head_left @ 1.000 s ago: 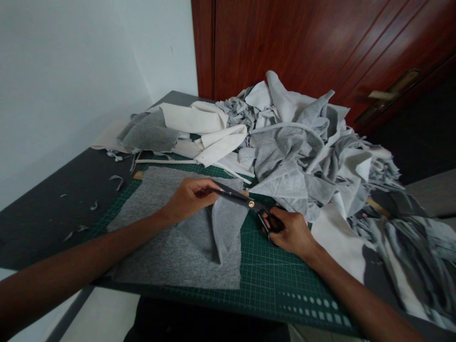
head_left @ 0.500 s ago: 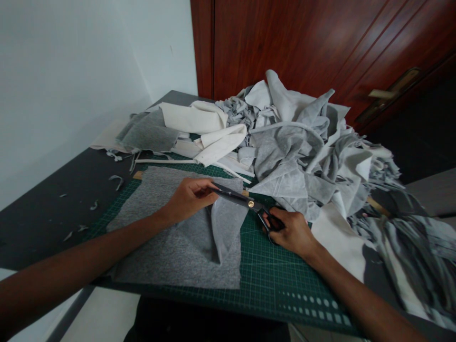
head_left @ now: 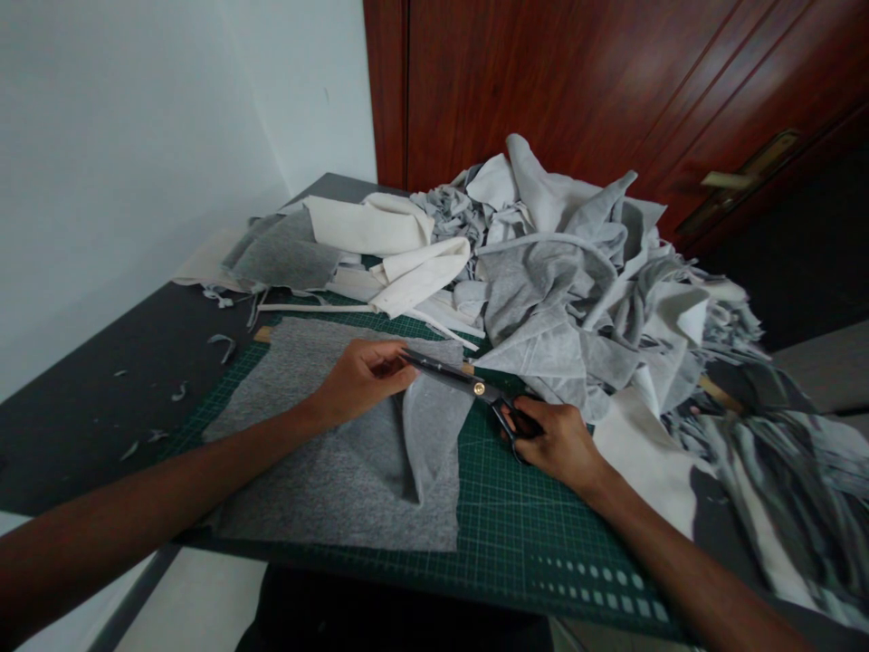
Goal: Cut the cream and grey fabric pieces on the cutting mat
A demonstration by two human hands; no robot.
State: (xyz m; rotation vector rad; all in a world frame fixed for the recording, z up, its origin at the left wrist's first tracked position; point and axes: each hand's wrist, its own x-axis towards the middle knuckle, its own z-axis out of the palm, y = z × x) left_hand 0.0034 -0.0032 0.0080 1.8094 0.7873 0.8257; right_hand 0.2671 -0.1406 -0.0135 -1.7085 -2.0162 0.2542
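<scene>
My right hand [head_left: 560, 444] grips the black handles of a pair of scissors [head_left: 448, 373], whose blades look closed or nearly so and point left. At the blade tips, my left hand [head_left: 367, 376] pinches a lifted part of the grey fabric [head_left: 339, 507], with thumb and fingers together. From there the cloth folds over, showing a paler underside beneath the blades. The rest of the piece lies flat on a green cutting mat [head_left: 502, 525]. Whether the blade tips touch my left fingers or only the fabric, I cannot tell.
A tall heap of grey and white fabric scraps [head_left: 543, 281] stands behind the mat. Cream and grey pieces [head_left: 370, 226] lie back left, and small offcuts [head_left: 221, 344] dot the dark table [head_left: 88, 389]. Dark and light strips [head_left: 767, 489] lie at the right.
The scissor blades have drawn slightly closer together. Both hands and the fabric stay in nearly the same place.
</scene>
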